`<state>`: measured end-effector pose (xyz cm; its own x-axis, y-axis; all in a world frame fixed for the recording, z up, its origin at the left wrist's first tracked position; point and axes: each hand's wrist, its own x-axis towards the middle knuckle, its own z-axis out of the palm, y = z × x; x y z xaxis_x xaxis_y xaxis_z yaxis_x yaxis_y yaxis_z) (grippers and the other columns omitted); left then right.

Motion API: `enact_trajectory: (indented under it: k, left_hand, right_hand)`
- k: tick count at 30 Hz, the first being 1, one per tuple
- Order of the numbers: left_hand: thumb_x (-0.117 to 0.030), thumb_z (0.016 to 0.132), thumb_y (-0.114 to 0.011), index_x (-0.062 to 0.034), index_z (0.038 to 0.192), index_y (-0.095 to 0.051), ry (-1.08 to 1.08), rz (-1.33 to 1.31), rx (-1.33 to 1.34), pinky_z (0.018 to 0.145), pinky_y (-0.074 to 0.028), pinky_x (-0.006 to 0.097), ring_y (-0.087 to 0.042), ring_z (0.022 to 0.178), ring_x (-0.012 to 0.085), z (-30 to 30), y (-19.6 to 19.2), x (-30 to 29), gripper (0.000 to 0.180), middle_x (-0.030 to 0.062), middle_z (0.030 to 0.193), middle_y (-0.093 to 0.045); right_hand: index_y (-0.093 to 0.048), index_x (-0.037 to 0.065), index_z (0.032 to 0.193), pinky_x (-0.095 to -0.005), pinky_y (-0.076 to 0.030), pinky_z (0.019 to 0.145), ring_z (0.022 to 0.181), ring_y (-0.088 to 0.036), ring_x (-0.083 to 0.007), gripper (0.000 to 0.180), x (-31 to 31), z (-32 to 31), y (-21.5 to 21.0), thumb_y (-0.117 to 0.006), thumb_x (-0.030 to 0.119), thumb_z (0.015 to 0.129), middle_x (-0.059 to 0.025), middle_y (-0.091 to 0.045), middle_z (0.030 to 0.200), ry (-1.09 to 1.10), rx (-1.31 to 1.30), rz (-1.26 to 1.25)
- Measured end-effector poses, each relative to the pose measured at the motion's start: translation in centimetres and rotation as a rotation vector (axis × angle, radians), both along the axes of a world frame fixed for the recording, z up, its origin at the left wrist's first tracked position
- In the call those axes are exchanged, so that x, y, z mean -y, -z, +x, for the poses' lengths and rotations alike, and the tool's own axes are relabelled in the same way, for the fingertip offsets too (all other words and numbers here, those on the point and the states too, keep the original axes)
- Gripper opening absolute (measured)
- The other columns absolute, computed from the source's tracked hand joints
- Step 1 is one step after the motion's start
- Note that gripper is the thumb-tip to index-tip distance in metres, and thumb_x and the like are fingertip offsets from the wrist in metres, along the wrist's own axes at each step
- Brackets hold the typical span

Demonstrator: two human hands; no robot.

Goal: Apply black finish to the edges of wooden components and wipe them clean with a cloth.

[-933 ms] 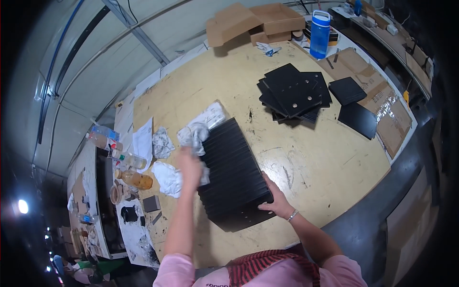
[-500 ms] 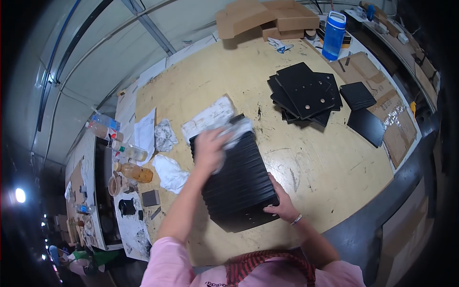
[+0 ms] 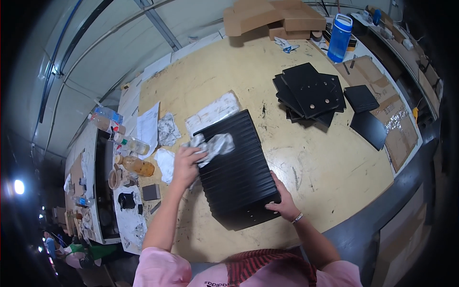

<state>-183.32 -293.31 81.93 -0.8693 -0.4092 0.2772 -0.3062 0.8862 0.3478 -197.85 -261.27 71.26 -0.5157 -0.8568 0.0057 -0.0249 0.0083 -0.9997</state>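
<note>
A leaning row of overlapping black panels (image 3: 236, 177) lies before me on the table, its ridged edges running crosswise. My left hand (image 3: 185, 165) is closed on a crumpled white-grey rag (image 3: 217, 145) at the row's left edge, and the rag's loose end lies over the panels. At the near right corner, my right hand (image 3: 285, 203) grips the panels, thumb on top and fingers along the side. Touching the row's far end is a white block-like bundle (image 3: 213, 113) with brownish smears. A white cloth (image 3: 165, 165) and another crumpled rag (image 3: 168, 129) lie to the left.
A stack of black panels with holes (image 3: 311, 93) sits at the right, near two smaller black pieces (image 3: 368, 128) by flattened cardboard (image 3: 399, 134). Bottles (image 3: 136, 166) line the left edge. A blue water bottle (image 3: 340, 38) and cardboard boxes (image 3: 296, 19) stand at the back.
My left hand has drawn the rag from the panels' far end back toward me and to the left. The right hand keeps its hold on the near corner.
</note>
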Motion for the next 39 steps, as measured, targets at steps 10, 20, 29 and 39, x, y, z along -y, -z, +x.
enact_trajectory:
  k: [10, 20, 29, 39]
  left_hand:
    - [-0.019, 0.077, -0.07, -0.0115, 0.1, -0.075, -0.198, 0.004, 0.074, 0.082, -0.049, 0.044, -0.06, 0.093, 0.032, -1.7, -1.9, -0.3, 0.025, 0.0106, 0.093, -0.068]
    - [-0.019, 0.075, -0.068, -0.0161, 0.088, -0.073, -0.191, -0.329, 0.121, 0.078, -0.04, 0.039, -0.057, 0.095, 0.0216, -1.6, -0.5, 1.6, 0.014, 0.0009, 0.088, -0.065]
    - [-0.014, 0.069, -0.068, -0.0138, 0.084, -0.067, 0.007, -0.378, -0.045, 0.071, -0.042, 0.04, -0.057, 0.081, 0.0244, -2.5, 0.9, 2.4, 0.015, 0.002, 0.08, -0.062]
    - [-0.013, 0.069, -0.071, -0.0148, 0.079, -0.063, 0.087, -0.366, -0.015, 0.071, -0.039, 0.039, -0.056, 0.084, 0.022, -5.7, 0.3, 1.8, 0.012, 0.0007, 0.077, -0.058]
  right_hand:
    - [-0.019, -0.001, 0.154, -0.0349, -0.02, 0.118, 0.148, -0.022, -0.0274, 0.096, 5.0, -4.2, -2.5, -0.075, 0.022, 0.078, -0.0183, -0.026, 0.158, 0.0, 0.261, -0.083]
    - [-0.013, 0.001, 0.154, -0.032, -0.043, 0.102, 0.122, -0.051, -0.0219, 0.099, 19.2, -9.5, -5.4, -0.074, -0.001, 0.075, -0.0158, -0.046, 0.14, -0.079, 0.19, -0.035]
    - [-0.018, -0.006, 0.15, -0.0322, -0.053, 0.092, 0.116, -0.055, -0.0231, 0.103, 19.4, -9.7, -6.2, -0.081, 0.001, 0.069, -0.0197, -0.045, 0.14, -0.024, 0.145, 0.065]
    - [-0.026, -0.007, 0.144, -0.0304, -0.049, 0.094, 0.111, -0.057, -0.0217, 0.093, 19.6, -10.0, -5.0, -0.079, -0.003, 0.069, -0.0179, -0.054, 0.125, 0.011, 0.238, -0.02]
